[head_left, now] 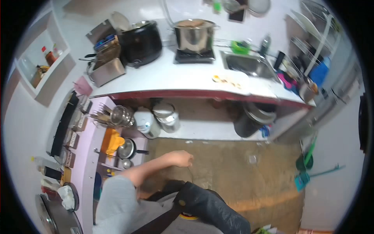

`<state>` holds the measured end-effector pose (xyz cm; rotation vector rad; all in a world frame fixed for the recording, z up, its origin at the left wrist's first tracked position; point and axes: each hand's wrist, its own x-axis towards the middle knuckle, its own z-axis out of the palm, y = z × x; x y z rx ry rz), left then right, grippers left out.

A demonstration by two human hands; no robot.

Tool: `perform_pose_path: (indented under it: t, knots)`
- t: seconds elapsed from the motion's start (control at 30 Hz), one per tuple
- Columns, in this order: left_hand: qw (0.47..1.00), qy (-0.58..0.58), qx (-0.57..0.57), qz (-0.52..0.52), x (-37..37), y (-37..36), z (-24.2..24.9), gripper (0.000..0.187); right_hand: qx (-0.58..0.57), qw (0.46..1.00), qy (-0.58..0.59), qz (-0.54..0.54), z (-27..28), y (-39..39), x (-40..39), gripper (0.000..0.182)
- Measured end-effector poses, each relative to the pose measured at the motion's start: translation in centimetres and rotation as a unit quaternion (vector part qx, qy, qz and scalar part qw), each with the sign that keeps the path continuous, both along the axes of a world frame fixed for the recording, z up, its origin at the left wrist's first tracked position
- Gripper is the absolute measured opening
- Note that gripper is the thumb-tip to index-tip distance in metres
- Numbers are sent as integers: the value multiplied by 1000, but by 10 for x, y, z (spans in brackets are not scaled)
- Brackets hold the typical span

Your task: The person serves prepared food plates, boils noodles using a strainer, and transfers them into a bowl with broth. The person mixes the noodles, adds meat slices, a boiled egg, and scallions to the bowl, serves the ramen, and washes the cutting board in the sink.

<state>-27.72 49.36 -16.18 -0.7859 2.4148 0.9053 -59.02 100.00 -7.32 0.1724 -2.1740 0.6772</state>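
Observation:
My left hand (181, 158) is stretched out over the brown floor (230, 163), its fingers curled closed. A thin dark line hangs just below the fingers; what the hand holds is too small to make out. A grey sleeve (115, 199) covers the upper part of that arm. Dark cloth (214, 210) lies across the front and right side of my body, over grey clothing. My right hand does not show.
A white counter (156, 80) bears a black pot (141, 45), a steel pot (194, 37) on a stove and a sink (249, 66). Pink shelves (83, 156) stand left; a dark bin (247, 123) is below the counter. A teal dustpan (302, 181) lies right.

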Motion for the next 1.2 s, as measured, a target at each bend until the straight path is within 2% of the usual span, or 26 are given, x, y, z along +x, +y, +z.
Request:
perform_pose_path:
  t: [0.03,0.07,0.1,0.17,0.23,0.27,0.33,0.4,0.43,0.47,0.53,0.6,0.67,0.7,0.8,0.83,0.87,0.9,0.93,0.97,1.0,1.03,1.07,1.1,1.13,1.2]
  knots:
    - [997,64,-21,27,13,-18,3,43,98,984,88,117,-7,-54,-26,38]
    - [989,130,-47,52,22,-40,7,43,-79,975,-74,196,3,-127,-29,51]
    - [985,150,-27,78,26,-60,23,43,-6,958,-99,268,-14,-167,-66,46]
    - [973,188,18,132,35,-86,62,42,50,918,-110,376,16,-295,-41,38]
    - [953,249,6,172,50,-132,71,42,45,859,-133,493,17,-388,-41,37]
    - [941,280,1,190,57,-156,77,42,55,845,-124,517,13,-426,-45,37]
    - [886,350,-6,303,77,-207,104,40,74,817,-106,562,1,-499,-55,37]
    - [831,381,-102,394,96,-255,143,36,46,794,-72,601,-13,-571,-58,34]
    - [786,431,-53,439,107,-275,167,34,39,785,-48,616,-12,-601,-52,33]
    - [735,482,-9,477,119,-299,189,33,15,770,-86,633,-22,-631,-54,32]
    - [675,520,-41,522,142,-352,217,33,-1,753,-149,641,-24,-683,-40,30]
    - [670,532,-53,516,159,-407,243,35,-52,702,-243,668,-38,-733,-26,28]
    - [614,572,-76,538,174,-472,257,32,-10,676,-152,721,-49,-777,-13,26]
    - [591,592,-76,543,183,-504,263,31,-35,631,-286,721,-45,-791,5,26]
    - [539,643,-21,544,221,-598,276,27,61,647,-90,755,-48,-833,16,28]
    - [502,676,2,539,231,-625,278,26,115,704,-40,699,-57,-842,-1,29]
    - [467,708,26,528,239,-651,279,25,39,754,-119,645,-57,-843,-16,30]
    - [447,708,3,547,245,-674,281,24,-42,795,-193,573,-58,-844,-33,31]
    - [428,709,-18,560,250,-697,284,23,-135,827,-255,482,-82,-835,-69,34]
    - [428,698,-30,574,253,-717,282,22,-28,918,-123,375,-112,-811,-112,35]
    - [429,688,-41,584,254,-734,280,22,48,957,-174,226,-120,-782,-130,39]
    - [428,679,-51,594,262,-757,280,21,107,943,-310,61,-96,-765,-116,51]
    - [552,647,-10,527,317,-809,264,23,141,945,-293,-35,-120,-746,-118,62]
    - [530,653,-19,541,320,-824,258,26,51,935,-351,18,-171,-717,-146,62]
    - [448,663,-30,599,276,-801,272,29,-37,913,-401,73,-205,-692,-166,63]
    - [474,661,-6,581,268,-808,277,29,-216,817,-517,131,-163,-710,-117,57]
